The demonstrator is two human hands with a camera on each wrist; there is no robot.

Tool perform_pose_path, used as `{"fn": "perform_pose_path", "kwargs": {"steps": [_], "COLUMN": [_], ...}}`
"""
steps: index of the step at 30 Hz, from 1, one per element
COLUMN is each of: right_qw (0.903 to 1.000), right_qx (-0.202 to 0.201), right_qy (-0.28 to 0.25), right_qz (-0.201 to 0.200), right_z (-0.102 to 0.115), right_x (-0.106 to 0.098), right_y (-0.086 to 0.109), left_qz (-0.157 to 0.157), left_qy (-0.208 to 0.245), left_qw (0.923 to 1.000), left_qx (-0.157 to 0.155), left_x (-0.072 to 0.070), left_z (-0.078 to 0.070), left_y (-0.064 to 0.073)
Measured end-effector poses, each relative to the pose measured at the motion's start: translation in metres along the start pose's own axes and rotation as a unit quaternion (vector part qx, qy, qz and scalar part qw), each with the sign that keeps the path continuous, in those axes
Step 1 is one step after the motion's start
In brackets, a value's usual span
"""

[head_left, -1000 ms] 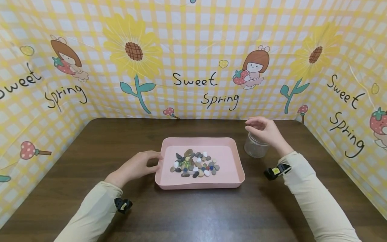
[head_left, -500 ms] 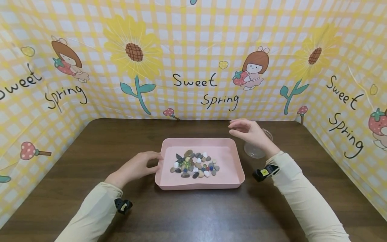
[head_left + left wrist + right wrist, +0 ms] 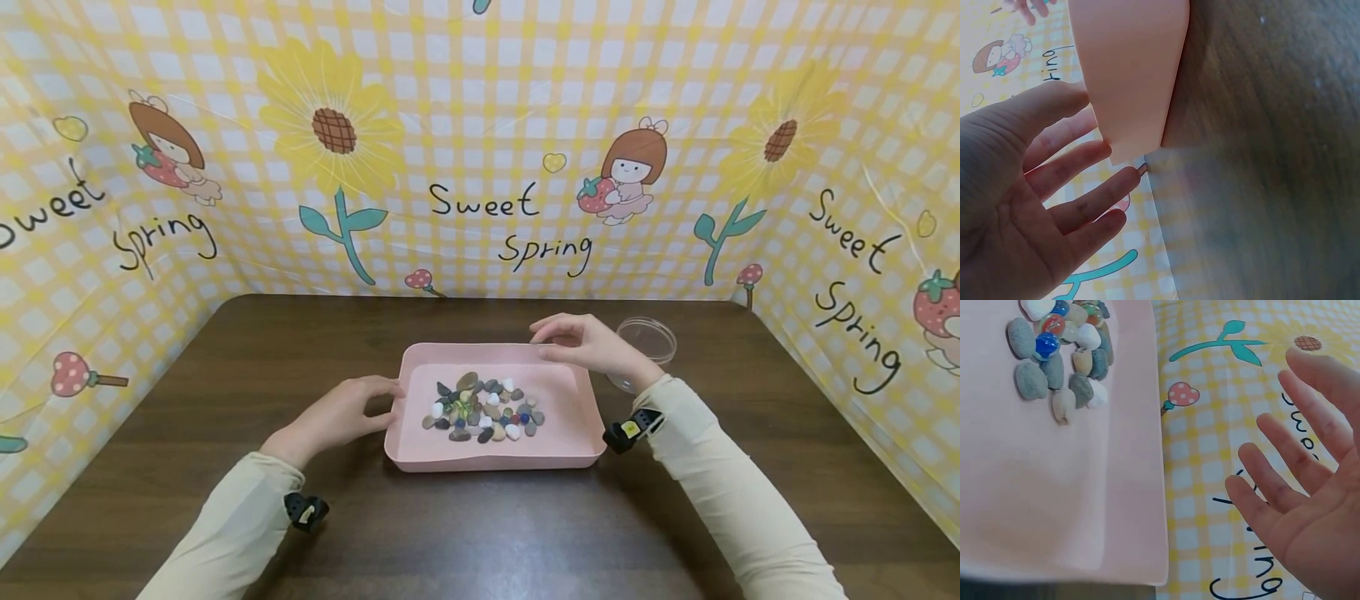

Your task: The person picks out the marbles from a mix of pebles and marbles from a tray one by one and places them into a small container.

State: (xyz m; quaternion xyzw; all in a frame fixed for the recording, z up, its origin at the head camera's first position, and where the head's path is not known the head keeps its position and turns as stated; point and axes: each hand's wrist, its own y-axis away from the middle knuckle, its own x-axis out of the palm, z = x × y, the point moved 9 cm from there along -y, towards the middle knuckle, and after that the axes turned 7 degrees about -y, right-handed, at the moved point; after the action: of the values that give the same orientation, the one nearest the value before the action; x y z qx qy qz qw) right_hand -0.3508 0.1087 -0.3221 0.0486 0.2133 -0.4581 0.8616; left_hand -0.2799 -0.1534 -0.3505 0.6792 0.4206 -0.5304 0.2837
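Observation:
A pink tray lies on the table, with a mixed heap of pebbles and a few glass marbles inside. My left hand is at the tray's left end, its fingertips touching the rim, as the left wrist view also shows. Over the tray's far right corner hovers my right hand, fingers loosely bent and holding nothing. The right wrist view has these fingers spread apart beside the tray wall. Behind the right hand stands a clear jar, partly hidden by the hand and wrist.
The dark wooden table ends at a yellow checked cloth backdrop that rises at the back and both sides. A black wrist camera sits on the right sleeve, close to the tray's right edge.
My right hand has moved left and slightly down, from over the clear jar to the tray's far right corner, uncovering the jar's mouth. The left hand, tray and pebbles have stayed put.

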Motion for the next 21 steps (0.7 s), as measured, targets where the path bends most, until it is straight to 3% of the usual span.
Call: {"fn": "perform_pose_path", "kwargs": {"steps": [8, 21], "right_qw": [0.9984, 0.991], "right_qx": [-0.002, 0.026], "right_qy": [0.036, 0.043], "right_qz": [0.043, 0.124], "right_z": [-0.007, -0.025], "right_x": [0.015, 0.037], "right_y": [-0.01, -0.021], "left_qz": [-0.003, 0.0], "left_qy": [0.0, 0.006], "left_qw": [1.0, 1.0], "left_qx": [0.002, -0.005], "left_x": [0.0, 0.0], "left_z": [0.0, 0.001], "left_y": [0.001, 0.0]}}
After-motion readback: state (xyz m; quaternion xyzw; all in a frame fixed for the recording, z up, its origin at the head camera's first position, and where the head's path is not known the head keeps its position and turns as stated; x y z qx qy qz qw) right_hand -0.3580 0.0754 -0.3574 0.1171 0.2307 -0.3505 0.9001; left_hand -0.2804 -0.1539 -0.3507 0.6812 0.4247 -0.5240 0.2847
